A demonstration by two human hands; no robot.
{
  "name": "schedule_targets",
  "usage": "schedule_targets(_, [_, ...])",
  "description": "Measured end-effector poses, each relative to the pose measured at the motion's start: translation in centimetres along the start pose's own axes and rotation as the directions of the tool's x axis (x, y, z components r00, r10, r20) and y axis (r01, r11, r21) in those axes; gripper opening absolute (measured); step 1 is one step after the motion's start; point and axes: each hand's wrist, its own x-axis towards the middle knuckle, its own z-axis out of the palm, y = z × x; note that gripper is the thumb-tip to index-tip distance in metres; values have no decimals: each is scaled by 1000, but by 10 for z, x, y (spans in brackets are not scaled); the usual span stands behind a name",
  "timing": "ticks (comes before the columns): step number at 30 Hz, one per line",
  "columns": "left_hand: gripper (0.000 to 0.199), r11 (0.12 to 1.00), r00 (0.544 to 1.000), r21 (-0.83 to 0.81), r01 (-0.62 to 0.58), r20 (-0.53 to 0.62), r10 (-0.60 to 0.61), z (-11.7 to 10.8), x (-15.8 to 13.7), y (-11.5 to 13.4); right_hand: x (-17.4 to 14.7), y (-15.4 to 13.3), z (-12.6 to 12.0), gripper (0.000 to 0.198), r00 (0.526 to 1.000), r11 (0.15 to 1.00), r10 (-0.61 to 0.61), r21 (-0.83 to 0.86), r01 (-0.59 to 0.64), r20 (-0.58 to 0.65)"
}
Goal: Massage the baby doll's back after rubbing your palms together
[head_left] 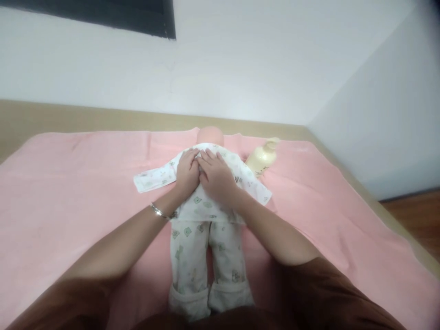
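- The baby doll dressed in white cotton-looking clothes with small green prints [207, 213] lies stretched out on the smooth pink cloth [85, 183], its rounded, bare pinkish head [210, 135] farthest from you.
- Your left hand [188, 173] and right hand [218, 178] lie side by side on its upper body, touching. Each grip is spread nearly flat, closed around nothing.
- The pale-yellow pump bottle [263, 158] lies just beyond the sleeve on your right [257, 185].
- Expect a fairly light doll in soft, loose fabric; the bare head is probably slicker.
- Take hold around the torso, not by the limp sleeves.
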Motion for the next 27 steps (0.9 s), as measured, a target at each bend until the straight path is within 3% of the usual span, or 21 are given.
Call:
schedule_targets(3, [43,1000,1000,26,-16,2,16,0,0,0,9,27,-3,51,999,998,31,60,-34,44])
schedule_targets(5, [43,999,1000,40,-17,2,17,1,0,1,12,39,-5,54,992,991,116,67,-119,46])
schedule_targets(9, [44,999,1000,42,-8,3,8,1,0,1,3,24,-3,62,955,955,295,-6,-295,-28])
schedule_targets(11, [44,999,1000,43,-1,-2,1,1,0,1,-7,4,-1,61,962,960,269,-59,-272,-53])
schedule_targets(13, [45,999,1000,48,9,-7,-8,1,0,1,-15,-13,1,60,985,981,170,-94,-172,-30])
schedule_targets(16, [44,999,1000,49,22,-8,-22,0,0,1,-19,-22,1,60,998,994,67,-83,-66,17])
schedule_targets(20, [46,998,1000,67,10,6,-10,0,0,3,-6,2,-3,57,998,1000,23,1,-23,65])
schedule_targets(27, [46,995,1000,95,-15,25,12,0,0,5,16,52,-4,62,987,986,154,63,-157,51])
